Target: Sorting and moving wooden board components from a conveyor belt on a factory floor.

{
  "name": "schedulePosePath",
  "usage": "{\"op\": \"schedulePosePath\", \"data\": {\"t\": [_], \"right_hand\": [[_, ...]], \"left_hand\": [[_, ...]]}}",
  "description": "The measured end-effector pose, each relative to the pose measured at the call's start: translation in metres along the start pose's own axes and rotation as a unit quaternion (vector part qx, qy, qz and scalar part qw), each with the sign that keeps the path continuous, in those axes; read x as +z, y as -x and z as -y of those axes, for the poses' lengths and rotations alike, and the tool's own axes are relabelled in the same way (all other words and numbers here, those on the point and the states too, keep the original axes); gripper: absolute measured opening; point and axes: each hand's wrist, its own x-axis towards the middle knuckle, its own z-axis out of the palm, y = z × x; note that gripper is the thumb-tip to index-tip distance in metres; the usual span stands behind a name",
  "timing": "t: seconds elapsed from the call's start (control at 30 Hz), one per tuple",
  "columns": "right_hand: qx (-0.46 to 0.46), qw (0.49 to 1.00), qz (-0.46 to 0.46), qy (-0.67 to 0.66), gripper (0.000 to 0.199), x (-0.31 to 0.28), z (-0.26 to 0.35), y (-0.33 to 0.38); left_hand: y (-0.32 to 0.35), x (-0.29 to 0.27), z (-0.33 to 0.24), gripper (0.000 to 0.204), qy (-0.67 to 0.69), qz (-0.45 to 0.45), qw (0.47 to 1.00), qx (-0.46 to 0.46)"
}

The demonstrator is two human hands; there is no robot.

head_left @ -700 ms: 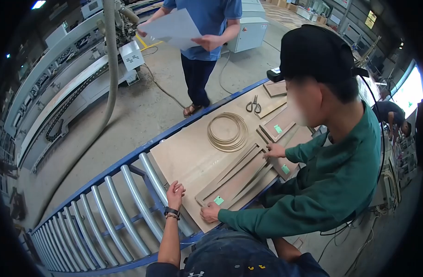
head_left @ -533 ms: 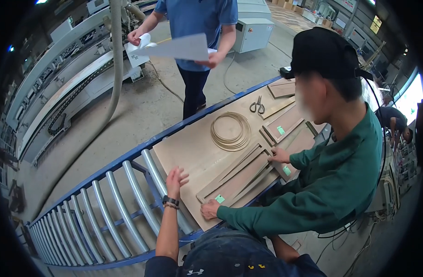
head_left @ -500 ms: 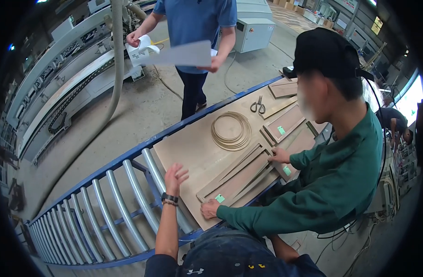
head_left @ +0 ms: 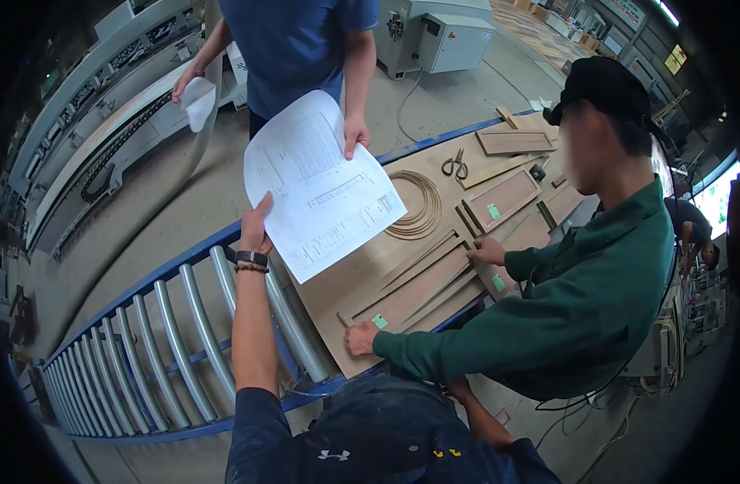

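Note:
My left hand [head_left: 257, 226] pinches the left edge of a large white printed drawing sheet [head_left: 321, 189], thumb on top. Across the sheet, a standing person's hand [head_left: 355, 135] still grips its upper right edge, so both of us hold it. The sheet hangs tilted over the board's left end and hides part of a coil of thin tan strip [head_left: 414, 206]. My right forearm [head_left: 484, 415] reaches up at the lower right; its hand is mostly hidden beside a co-worker's green sleeve, and its fingers do not show.
A co-worker in green presses both hands on a narrow wooden frame [head_left: 418, 282] on the large board [head_left: 326, 310]. Scissors [head_left: 455, 164] and several wooden panels [head_left: 499, 202] lie farther right. A roller conveyor [head_left: 200, 302] runs left. Another white paper [head_left: 198, 103] is in the standing person's other hand.
My left hand has moved left and up from its spread pose and taken hold of the sheet. The standing person has come closer, bringing the sheet over the board.

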Motion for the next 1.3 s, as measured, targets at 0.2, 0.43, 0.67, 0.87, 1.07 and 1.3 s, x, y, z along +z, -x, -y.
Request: {"op": "schedulePosePath", "data": {"t": [0.2, 0.43, 0.67, 0.87, 1.07, 1.3], "right_hand": [[0.007, 1.0, 0.029, -0.008, 0.042, -0.003, -0.008, -0.007], [0.013, 0.996, 0.082, 0.024, 0.047, -0.013, -0.024, -0.022], [-0.078, 0.982, 0.106, 0.134, 0.05, -0.009, -0.029, -0.017], [-0.175, 0.95, 0.128, 0.226, 0.054, -0.007, -0.033, -0.017], [-0.074, 0.961, 0.188, 0.186, 0.059, 0.027, 0.074, 0.084], [-0.028, 0.939, 0.327, 0.102, 0.06, 0.051, 0.15, 0.132]], "left_hand": [[0.025, -0.019, 0.026, 0.039, -0.012, -0.092, 0.995, 0.042], [0.066, -0.071, 0.07, 0.039, 0.008, -0.204, 0.976, 0.08], [0.105, -0.102, 0.086, 0.038, 0.014, -0.279, 0.955, 0.096], [0.137, -0.105, 0.091, 0.037, 0.033, -0.307, 0.943, 0.126], [0.168, -0.124, 0.092, 0.035, 0.018, -0.293, 0.944, 0.149], [0.189, -0.126, 0.08, 0.034, -0.018, -0.232, 0.964, 0.132]]}}
